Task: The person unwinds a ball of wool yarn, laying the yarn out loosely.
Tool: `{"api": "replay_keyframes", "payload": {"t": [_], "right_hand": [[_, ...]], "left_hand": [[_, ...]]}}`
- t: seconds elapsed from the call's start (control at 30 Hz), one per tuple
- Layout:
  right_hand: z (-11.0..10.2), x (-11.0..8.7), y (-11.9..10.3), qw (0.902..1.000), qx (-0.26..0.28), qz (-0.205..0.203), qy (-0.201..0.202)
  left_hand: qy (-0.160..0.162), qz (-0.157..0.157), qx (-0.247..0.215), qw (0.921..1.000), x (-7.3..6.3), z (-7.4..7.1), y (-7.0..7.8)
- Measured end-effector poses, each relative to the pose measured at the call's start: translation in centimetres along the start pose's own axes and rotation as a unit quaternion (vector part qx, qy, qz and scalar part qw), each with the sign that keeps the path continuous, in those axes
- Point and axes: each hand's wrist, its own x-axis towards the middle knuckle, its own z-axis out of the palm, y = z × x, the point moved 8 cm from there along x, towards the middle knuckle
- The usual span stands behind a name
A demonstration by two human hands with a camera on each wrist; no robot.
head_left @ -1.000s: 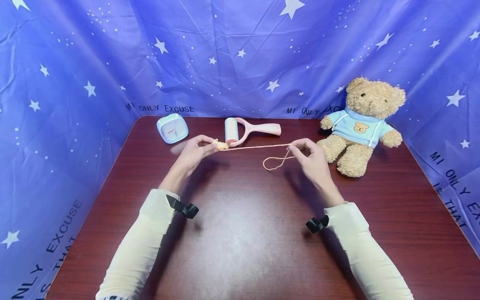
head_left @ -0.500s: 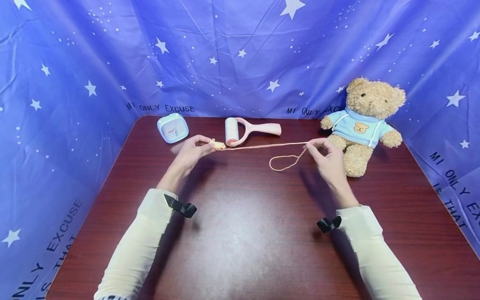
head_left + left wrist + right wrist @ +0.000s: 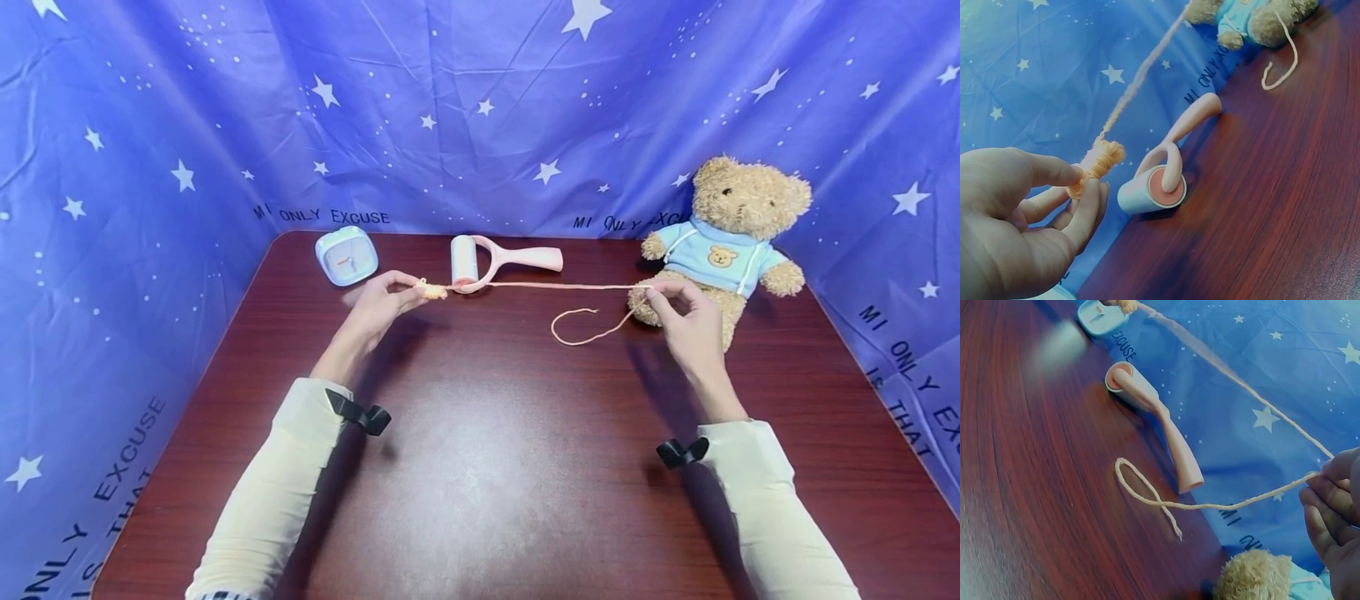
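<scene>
A small wound bundle of pale orange yarn [image 3: 1104, 161] is pinched between the thumb and fingers of my left hand [image 3: 378, 310]. From it one strand runs taut to the right, level above the table. My right hand [image 3: 688, 327] pinches that strand between thumb and forefinger, in front of the teddy bear. Past the right fingertips, the loose yarn tail [image 3: 1210, 505] hangs down in a curve, and its cut end shows in the right wrist view. Behind the taut strand lies a pink-handled lint roller [image 3: 480, 260].
A light blue clock [image 3: 347, 257] stands at the back left of the dark red wooden table [image 3: 480, 467]. The teddy bear [image 3: 723, 242] in a blue hoodie sits at the back right. A blue starry curtain [image 3: 480, 108] surrounds the table's back and sides.
My right hand has moved to the right, overlapping the bear's legs, and the taut strand has lengthened. The hanging tail has opened from a loop into a hook. My left hand has barely shifted.
</scene>
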Motion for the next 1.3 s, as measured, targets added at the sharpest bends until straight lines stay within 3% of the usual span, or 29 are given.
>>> {"api": "replay_keyframes", "payload": {"t": [0.2, 0.47, 0.87, 1.07, 1.3], "right_hand": [[-1.4, 0.0, 1.0, 0.9995, 0.001, 0.028, 0.015], [-4.3, 0.7, 4.3, 0.9944, -0.077, 0.032, 0.065], [-6.4, 0.2, 4.8, 0.9862, -0.128, 0.037, 0.099], [-6.4, 0.1, 5.1, 0.9867, -0.128, 0.04, 0.093], [-4.5, -0.2, 5.4, 0.9749, -0.219, 0.01, 0.04]], "left_hand": [[0.004, -0.007, 0.006, 0.9999, 0.1, -0.3, -0.2], [0.006, -0.004, 0.006, 1.0, 0.2, -0.6, -0.3], [0.029, -0.005, 0.012, 0.9995, 0.2, -1.4, -0.1], [0.031, -0.007, 0.007, 0.9995, 0.2, -1.3, -0.1], [0.019, 0.002, 0.004, 0.9998, 0.3, -1.1, -0.1]]}}
